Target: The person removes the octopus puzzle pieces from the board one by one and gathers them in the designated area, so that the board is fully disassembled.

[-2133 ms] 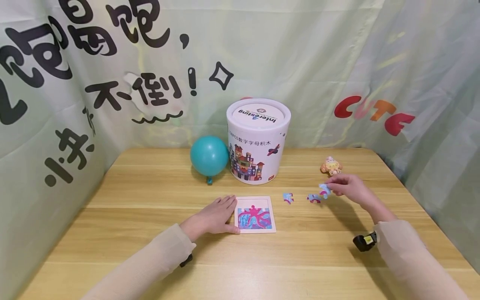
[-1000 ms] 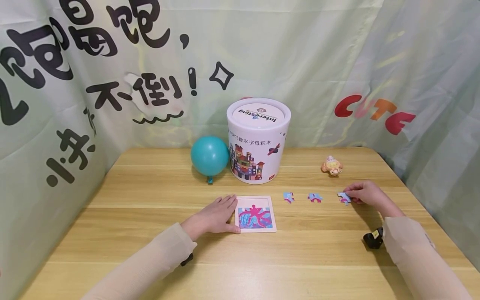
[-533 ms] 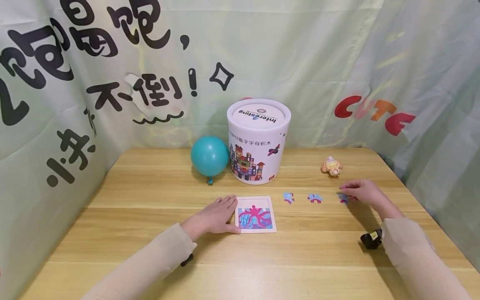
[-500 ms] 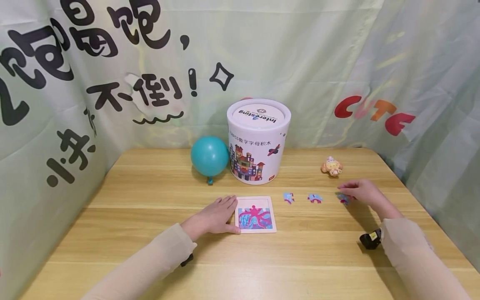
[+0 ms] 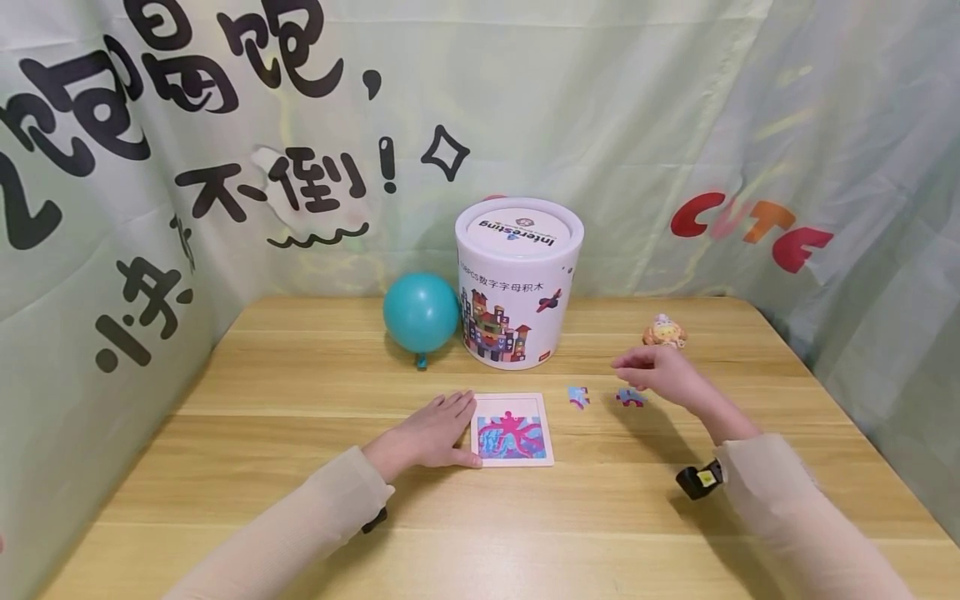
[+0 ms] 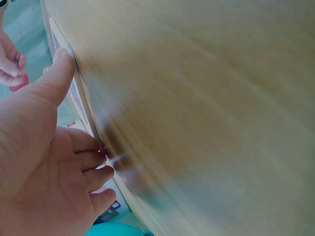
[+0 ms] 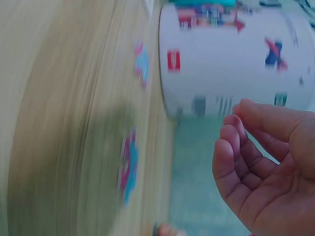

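Note:
My left hand [image 5: 426, 431] lies at the left side of a square puzzle tray [image 5: 512, 403], with its fingers extended and its thumb at the near corner. A pink octopus picture [image 5: 512, 438] fills the tray's lower part; the upper part is bare. In the left wrist view the thumb [image 6: 58, 73] touches the tray's edge. My right hand [image 5: 662, 377] hovers near one blue-and-pink puzzle piece [image 5: 631, 397], and another puzzle piece [image 5: 578, 397] lies nearer the tray. In the right wrist view its fingers [image 7: 225, 157] are loosely bent, nothing visible between them. A third piece is hidden from the head view.
A white lidded bucket [image 5: 517, 283] stands behind the tray, with a teal balloon [image 5: 422, 312] at its left. A small toy figure [image 5: 664, 331] sits just beyond my right hand. Fabric curtains [image 5: 600, 125] enclose the wooden table [image 5: 315, 358] at the back and sides.
My right hand carried a puzzle piece to the right end of the row and let go of it there, then moved left and up. My left hand stays at the tray.

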The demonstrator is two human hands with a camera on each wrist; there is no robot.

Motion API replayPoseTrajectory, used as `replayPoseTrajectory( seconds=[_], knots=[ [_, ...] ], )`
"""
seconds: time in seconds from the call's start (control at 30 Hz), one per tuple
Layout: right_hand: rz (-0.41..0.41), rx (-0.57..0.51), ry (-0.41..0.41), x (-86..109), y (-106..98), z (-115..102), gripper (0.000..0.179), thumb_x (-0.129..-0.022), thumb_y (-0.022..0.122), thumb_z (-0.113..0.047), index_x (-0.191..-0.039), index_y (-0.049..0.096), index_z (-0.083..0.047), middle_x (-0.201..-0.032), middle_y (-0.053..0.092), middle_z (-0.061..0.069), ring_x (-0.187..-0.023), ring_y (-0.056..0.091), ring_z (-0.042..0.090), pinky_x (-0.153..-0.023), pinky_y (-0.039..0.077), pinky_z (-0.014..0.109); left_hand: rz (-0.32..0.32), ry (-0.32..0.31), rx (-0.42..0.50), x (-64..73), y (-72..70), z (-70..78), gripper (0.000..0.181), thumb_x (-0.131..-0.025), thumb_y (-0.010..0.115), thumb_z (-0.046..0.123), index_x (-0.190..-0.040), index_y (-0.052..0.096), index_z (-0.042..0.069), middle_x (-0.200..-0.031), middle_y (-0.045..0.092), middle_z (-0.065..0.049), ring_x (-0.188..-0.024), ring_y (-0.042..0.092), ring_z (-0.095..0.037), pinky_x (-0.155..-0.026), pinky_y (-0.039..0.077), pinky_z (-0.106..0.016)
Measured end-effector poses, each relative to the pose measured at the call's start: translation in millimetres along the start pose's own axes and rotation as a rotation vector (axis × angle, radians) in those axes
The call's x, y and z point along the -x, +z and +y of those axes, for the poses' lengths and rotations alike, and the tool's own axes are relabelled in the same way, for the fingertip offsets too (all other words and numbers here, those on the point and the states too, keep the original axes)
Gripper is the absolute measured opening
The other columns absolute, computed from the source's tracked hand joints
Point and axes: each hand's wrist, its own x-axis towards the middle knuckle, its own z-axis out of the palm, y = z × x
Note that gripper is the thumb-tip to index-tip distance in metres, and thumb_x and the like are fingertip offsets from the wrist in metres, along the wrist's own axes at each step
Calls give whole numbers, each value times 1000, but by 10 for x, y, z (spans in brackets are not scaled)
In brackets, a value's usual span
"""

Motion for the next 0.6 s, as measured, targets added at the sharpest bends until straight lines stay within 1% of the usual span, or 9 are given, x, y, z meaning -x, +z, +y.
replayPoseTrajectory(
  seconds=[0.07, 0.17, 0.23, 0.33, 0.37, 0.47, 0.53, 0.6],
  knots=[
    [-16, 0, -30, -41, 88, -78, 27, -91, 59, -12, -108, 62, 8, -95, 63, 19, -78, 59, 32, -66, 52, 41, 0, -1, -1, 2, -2, -2, 90, -84, 51, 59, -144, 23, -2, -151, 15, -15, -137, 13, -26, -110, 12, -40],
    [-45, 6, -62, -101, 229, -188, 23, -90, 60, -11, -104, 64, 7, -86, 63, 12, -73, 57, 27, -60, 51, 37, 2, 0, 3, 4, 5, -6, 90, -84, 52, 59, -144, 23, -2, -151, 15, -15, -137, 13, -27, -110, 12, -40],
    [-72, -3, -67, -135, 326, -254, 21, -89, 60, -9, -103, 64, 7, -81, 62, 9, -70, 55, 24, -58, 51, 37, 3, 3, 6, 3, 14, -8, 90, -84, 51, 59, -144, 23, -1, -151, 15, -15, -137, 13, -27, -110, 12, -40],
    [-111, -20, -70, -175, 476, -344, 19, -88, 61, -6, -102, 64, 7, -76, 61, 9, -67, 55, 24, -57, 51, 38, 5, 10, 5, -1, 26, -7, 90, -84, 51, 60, -144, 23, -2, -151, 15, -15, -137, 13, -27, -110, 12, -40],
    [-121, -21, -84, -187, 525, -374, 19, -87, 61, -5, -101, 64, 8, -78, 61, 8, -69, 55, 23, -60, 51, 38, 5, 11, 5, -3, 29, -7, 90, -84, 51, 60, -144, 23, -2, -151, 15, -15, -137, 13, -27, -110, 12, -40],
    [-145, 1, -120, -227, 674, -446, 18, -85, 63, -4, -100, 65, 7, -78, 62, 6, -69, 55, 20, -61, 50, 33, 6, 8, 4, -5, 26, -6, 90, -84, 51, 60, -144, 23, -1, -151, 15, -15, -137, 13, -27, -110, 12, -40],
    [-158, 28, -146, -256, 769, -486, 17, -84, 64, -4, -99, 66, 5, -79, 62, 1, -70, 53, 16, -62, 48, 28, 6, 3, 5, -3, 20, -7, 90, -84, 51, 60, -144, 23, -1, -151, 15, -14, -137, 13, -26, -110, 12, -40],
    [-183, 43, -169, -285, 860, -517, 17, -83, 66, -4, -99, 66, 4, -79, 62, 0, -70, 52, 14, -64, 48, 26, 6, -3, 8, -1, 15, -9, 90, -84, 51, 60, -144, 23, -1, -151, 15, -14, -137, 13, -26, -110, 12, -40]
  ],
)
